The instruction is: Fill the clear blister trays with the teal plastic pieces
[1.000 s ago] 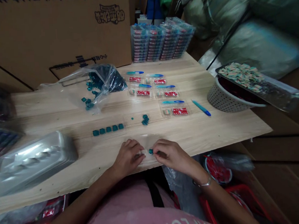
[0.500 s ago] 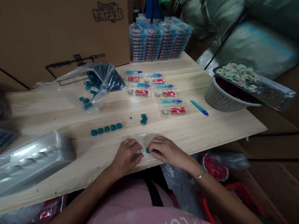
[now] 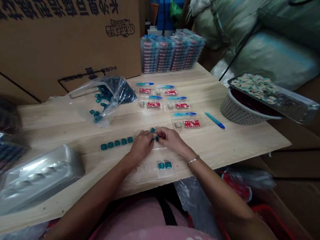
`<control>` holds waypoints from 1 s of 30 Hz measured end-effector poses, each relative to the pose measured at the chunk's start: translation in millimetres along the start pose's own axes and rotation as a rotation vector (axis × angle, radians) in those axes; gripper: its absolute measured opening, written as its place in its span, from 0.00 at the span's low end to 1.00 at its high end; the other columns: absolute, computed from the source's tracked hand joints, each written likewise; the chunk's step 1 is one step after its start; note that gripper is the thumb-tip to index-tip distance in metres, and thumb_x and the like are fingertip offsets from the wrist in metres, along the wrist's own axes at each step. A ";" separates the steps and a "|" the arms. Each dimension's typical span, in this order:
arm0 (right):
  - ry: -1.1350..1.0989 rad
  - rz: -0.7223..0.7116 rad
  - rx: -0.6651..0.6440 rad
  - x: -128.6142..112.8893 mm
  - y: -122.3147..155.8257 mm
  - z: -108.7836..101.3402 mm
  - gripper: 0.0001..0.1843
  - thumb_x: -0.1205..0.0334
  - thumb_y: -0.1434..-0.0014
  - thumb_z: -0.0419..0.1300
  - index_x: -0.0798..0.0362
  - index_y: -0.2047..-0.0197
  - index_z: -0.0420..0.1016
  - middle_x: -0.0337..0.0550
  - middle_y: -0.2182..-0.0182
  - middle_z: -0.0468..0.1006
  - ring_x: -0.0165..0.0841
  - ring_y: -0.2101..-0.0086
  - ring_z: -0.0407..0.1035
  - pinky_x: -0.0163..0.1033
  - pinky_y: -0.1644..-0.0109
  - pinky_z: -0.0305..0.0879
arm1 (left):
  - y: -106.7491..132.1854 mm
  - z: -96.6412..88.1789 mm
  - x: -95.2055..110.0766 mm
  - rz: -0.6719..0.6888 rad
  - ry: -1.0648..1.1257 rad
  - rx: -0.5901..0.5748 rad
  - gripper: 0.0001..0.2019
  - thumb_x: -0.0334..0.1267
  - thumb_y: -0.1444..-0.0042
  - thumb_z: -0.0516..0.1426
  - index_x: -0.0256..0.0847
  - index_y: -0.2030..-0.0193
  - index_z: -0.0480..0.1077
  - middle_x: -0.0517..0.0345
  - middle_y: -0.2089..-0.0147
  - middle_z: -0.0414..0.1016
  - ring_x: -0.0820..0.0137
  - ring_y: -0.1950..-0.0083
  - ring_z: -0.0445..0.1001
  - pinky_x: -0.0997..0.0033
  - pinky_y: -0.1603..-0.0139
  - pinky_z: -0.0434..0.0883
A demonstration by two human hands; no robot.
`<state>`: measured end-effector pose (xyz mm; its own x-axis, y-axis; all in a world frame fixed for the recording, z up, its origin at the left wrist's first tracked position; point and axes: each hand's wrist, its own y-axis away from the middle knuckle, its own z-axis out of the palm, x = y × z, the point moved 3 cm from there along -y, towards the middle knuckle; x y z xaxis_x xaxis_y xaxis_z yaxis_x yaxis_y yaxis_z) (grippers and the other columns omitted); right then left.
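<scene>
My left hand [image 3: 143, 145] and my right hand [image 3: 172, 139] meet over a small cluster of teal, gem-like plastic blocks. Right thumb and fingers pinch a teal block [image 3: 157, 138]. The left fingers are curled, with a bit of teal at their tips, partly hidden. One loose teal block [image 3: 152, 130] lies just beyond the fingertips. Nearer my body, a clear plastic tray [image 3: 149, 175] has two teal blocks [image 3: 164, 165] side by side at its right end. Left of my hands, several teal blocks [image 3: 117, 143] sit in a row in another clear tray.
An open bag of teal blocks [image 3: 112, 92] lies behind. Clear packs with blue pens and red strips [image 3: 192, 123] stand right of it, beside a loose pen [image 3: 215, 120]. Stacked packs [image 3: 169, 53], nested clear trays [image 3: 42, 172] and a basket [image 3: 237, 108] under a metal tray [image 3: 295, 104] surround the work area.
Both hands have moved forward from the near tray to the loose teal blocks. Two blocks now show in that tray where the hands were. The camera view has shifted slightly.
</scene>
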<state>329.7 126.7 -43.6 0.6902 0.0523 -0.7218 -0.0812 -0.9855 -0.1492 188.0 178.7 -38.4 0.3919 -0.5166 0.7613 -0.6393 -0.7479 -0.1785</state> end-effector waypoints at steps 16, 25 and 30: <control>-0.110 -0.207 0.020 -68.4 45.9 -8.2 0.05 0.71 0.50 0.56 0.52 0.74 0.67 0.36 0.75 0.68 0.28 0.73 0.64 0.34 0.68 0.59 | 54.3 -23.6 20.4 -0.339 0.860 -0.084 0.15 0.41 0.59 0.69 0.35 0.69 0.71 0.60 0.71 0.74 0.75 0.70 0.71 0.75 0.67 0.68; -0.331 -0.165 -0.062 -76.8 55.2 -7.0 0.07 0.72 0.50 0.57 0.52 0.68 0.67 0.36 0.72 0.70 0.29 0.69 0.66 0.34 0.65 0.64 | 67.4 -31.4 28.7 -0.436 0.817 -0.403 0.22 0.55 0.55 0.64 0.37 0.76 0.65 0.68 0.82 0.59 0.80 0.79 0.54 0.78 0.78 0.51; -0.304 -0.301 -0.078 -80.8 79.2 -8.0 0.10 0.68 0.44 0.59 0.50 0.58 0.68 0.40 0.63 0.74 0.31 0.62 0.70 0.37 0.58 0.67 | 89.0 -21.6 33.2 -0.605 0.999 -0.483 0.22 0.56 0.55 0.63 0.37 0.73 0.66 0.66 0.80 0.61 0.79 0.79 0.56 0.77 0.77 0.53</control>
<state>273.3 43.2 8.3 0.4305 0.3732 -0.8218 0.1538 -0.9275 -0.3406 129.9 104.0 -15.6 0.1705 0.5513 0.8167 -0.7915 -0.4171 0.4468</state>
